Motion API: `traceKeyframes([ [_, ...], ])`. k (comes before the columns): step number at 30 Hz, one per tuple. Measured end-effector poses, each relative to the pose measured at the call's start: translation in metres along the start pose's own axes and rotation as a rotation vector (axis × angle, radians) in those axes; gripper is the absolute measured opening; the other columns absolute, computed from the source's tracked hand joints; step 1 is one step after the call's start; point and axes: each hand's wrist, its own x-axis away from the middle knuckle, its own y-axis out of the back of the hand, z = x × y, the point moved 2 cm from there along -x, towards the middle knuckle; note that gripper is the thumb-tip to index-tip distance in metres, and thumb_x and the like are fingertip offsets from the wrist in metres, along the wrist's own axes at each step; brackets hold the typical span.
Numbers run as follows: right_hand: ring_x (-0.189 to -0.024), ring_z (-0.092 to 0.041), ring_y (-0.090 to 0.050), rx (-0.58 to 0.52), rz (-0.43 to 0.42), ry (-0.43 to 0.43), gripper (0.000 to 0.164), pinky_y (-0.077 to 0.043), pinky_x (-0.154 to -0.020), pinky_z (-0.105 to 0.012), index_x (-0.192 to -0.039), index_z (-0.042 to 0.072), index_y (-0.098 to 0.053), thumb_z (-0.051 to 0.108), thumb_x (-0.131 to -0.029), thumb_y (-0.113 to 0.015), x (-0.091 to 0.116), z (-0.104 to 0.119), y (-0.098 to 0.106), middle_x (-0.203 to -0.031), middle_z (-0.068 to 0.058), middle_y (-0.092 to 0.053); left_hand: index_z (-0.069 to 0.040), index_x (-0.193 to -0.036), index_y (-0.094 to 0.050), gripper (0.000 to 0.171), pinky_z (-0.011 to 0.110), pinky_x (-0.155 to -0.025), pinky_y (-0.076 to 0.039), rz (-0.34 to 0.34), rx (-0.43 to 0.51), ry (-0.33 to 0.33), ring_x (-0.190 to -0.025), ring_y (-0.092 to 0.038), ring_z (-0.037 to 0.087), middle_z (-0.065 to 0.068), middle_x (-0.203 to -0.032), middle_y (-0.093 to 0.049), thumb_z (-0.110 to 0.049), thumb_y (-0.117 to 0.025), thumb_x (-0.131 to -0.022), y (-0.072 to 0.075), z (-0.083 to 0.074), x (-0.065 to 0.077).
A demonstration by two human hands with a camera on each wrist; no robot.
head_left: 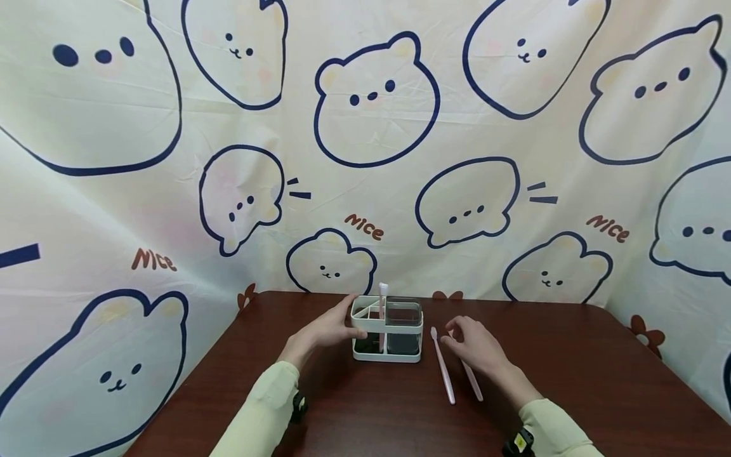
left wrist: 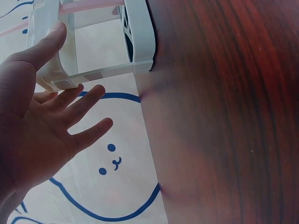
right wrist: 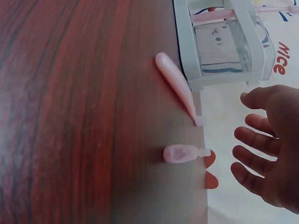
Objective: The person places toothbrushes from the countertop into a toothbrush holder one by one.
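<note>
A pale grey-green toothbrush holder with clear compartments stands at the back middle of the table. One pink toothbrush stands upright in it, head up. My left hand grips the holder's left side, thumb over the front of the upper frame; the left wrist view shows the other fingers spread along the side. To the holder's right, a pink toothbrush lies on the table, and beside it is a second toothbrush, partly hidden by my right hand. That hand hovers above with loosely bent fingers, holding nothing in the right wrist view.
The dark brown wooden table ends at a hanging cloth printed with cartoon bears, which also runs along both sides. Each forearm wears a pale sleeve and a dark wrist device.
</note>
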Motion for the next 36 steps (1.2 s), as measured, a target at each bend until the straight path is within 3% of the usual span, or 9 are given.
traceKeyframes([
  [5, -0.082, -0.015, -0.054, -0.011, 0.016, -0.015, 0.03, -0.047, -0.069, -0.03, -0.115, 0.008, -0.066, 0.027, -0.092, -0.07, 0.001, -0.007, -0.002, -0.097, -0.006, -0.064, -0.018, -0.156, -0.024, 0.088, 0.059, -0.115, -0.031, -0.003, 0.0, 0.008, -0.131, -0.045, 0.027, 0.01, -0.15, -0.043, -0.027, -0.078, -0.087, 0.0, 0.002, 0.0],
  [14, -0.072, -0.012, -0.053, -0.023, 0.061, -0.057, 0.033, -0.044, -0.061, -0.027, -0.115, 0.008, -0.065, 0.029, -0.091, -0.071, 0.003, -0.014, 0.001, -0.084, 0.0, -0.059, -0.018, -0.156, -0.024, 0.09, 0.057, -0.116, -0.032, -0.002, -0.006, -0.005, -0.13, -0.046, 0.026, 0.009, -0.148, -0.044, -0.031, -0.078, -0.086, 0.002, 0.001, -0.001],
  [27, -0.067, -0.015, -0.052, -0.002, 0.156, -0.106, 0.033, -0.042, -0.058, -0.029, -0.112, 0.007, -0.065, 0.028, -0.089, -0.074, 0.009, -0.026, -0.002, -0.08, -0.001, -0.057, -0.019, -0.157, -0.022, 0.092, 0.06, -0.117, -0.029, -0.003, 0.002, 0.01, -0.137, -0.041, 0.028, 0.01, -0.156, -0.036, -0.03, -0.078, -0.085, 0.001, 0.003, 0.0],
  [36, -0.076, -0.015, -0.056, 0.022, 0.206, -0.117, 0.035, -0.05, -0.068, -0.033, -0.11, 0.008, -0.066, 0.031, -0.086, -0.077, 0.009, -0.032, 0.002, -0.09, -0.003, -0.064, -0.018, -0.157, -0.021, 0.092, 0.061, -0.116, -0.029, -0.002, 0.003, 0.017, -0.137, -0.041, 0.029, 0.011, -0.156, -0.036, -0.029, -0.078, -0.086, 0.0, 0.002, 0.001],
])
